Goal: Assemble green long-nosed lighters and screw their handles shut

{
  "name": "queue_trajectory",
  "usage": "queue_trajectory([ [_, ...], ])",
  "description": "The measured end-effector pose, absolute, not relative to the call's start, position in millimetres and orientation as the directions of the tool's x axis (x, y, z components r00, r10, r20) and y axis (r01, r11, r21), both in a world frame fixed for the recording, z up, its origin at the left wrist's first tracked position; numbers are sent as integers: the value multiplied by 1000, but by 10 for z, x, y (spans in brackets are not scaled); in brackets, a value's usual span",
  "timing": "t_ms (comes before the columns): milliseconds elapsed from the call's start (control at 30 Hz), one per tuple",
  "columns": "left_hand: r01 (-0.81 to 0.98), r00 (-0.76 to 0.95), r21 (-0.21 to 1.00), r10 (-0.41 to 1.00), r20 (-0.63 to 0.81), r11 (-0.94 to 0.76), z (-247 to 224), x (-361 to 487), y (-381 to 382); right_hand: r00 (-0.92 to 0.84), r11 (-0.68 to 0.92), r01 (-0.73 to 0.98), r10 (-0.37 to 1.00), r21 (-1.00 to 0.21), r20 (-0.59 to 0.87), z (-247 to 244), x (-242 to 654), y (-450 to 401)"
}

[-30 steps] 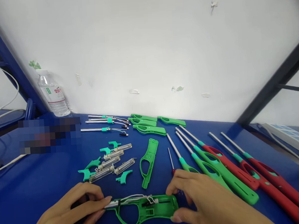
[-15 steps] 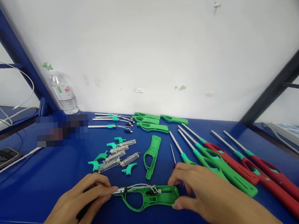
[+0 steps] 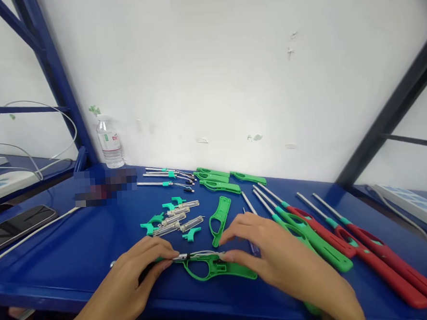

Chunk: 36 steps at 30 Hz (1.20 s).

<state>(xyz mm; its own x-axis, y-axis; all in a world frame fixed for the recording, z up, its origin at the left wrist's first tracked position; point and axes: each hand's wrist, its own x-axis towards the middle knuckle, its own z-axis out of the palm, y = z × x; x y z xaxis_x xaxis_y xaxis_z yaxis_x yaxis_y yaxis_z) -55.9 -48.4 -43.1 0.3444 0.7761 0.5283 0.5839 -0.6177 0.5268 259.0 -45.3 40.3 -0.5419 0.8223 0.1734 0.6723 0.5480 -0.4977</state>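
Observation:
A green lighter handle half (image 3: 232, 270) lies front centre, its inner side up. My left hand (image 3: 144, 268) is closed on a metal lighter tube (image 3: 181, 257) at the handle's left end. White wires (image 3: 203, 253) run from the tube along the top edge of the handle. At their end my right hand (image 3: 273, 248) has thumb and forefinger curled around a small pale connector, partly hidden by the fingers. Behind it lies another green handle half (image 3: 220, 220). Clear fuel tanks (image 3: 191, 223) and teal triggers (image 3: 191, 234) lie scattered to the left.
Several lighters with green (image 3: 327, 249) and red handles (image 3: 386, 270) lie at the right. More wired tubes (image 3: 153, 184) and green handle halves (image 3: 220, 186) sit near the wall. A screwdriver (image 3: 254, 249) is partly under my right hand. A bottle (image 3: 110, 144) and phone (image 3: 22, 227) are left.
My right hand has moved from the handle's right end leftward to the wire end. The handle now tilts, showing less of its inside. The camera view has shifted left.

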Motion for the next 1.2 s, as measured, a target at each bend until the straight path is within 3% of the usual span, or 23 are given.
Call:
queue_trajectory([
  [133, 590, 347, 514, 771, 535, -622, -474, -575, -488, -638, 686, 613, 723, -392, 266, 299, 2285, -442],
  [300, 584, 319, 489, 738, 595, -647, -527, -609, -482, -700, 740, 630, 672, -235, 242, 183, 1989, -397],
  [567, 572, 342, 489, 733, 588, -659, -524, -632, -487, -651, 695, 693, 718, -193, 248, 116, 1906, -388],
  [1200, 636, 365, 444, 753, 547, -631, -537, -628, -511, -725, 746, 661, 663, -82, 187, 119, 1863, -378],
])
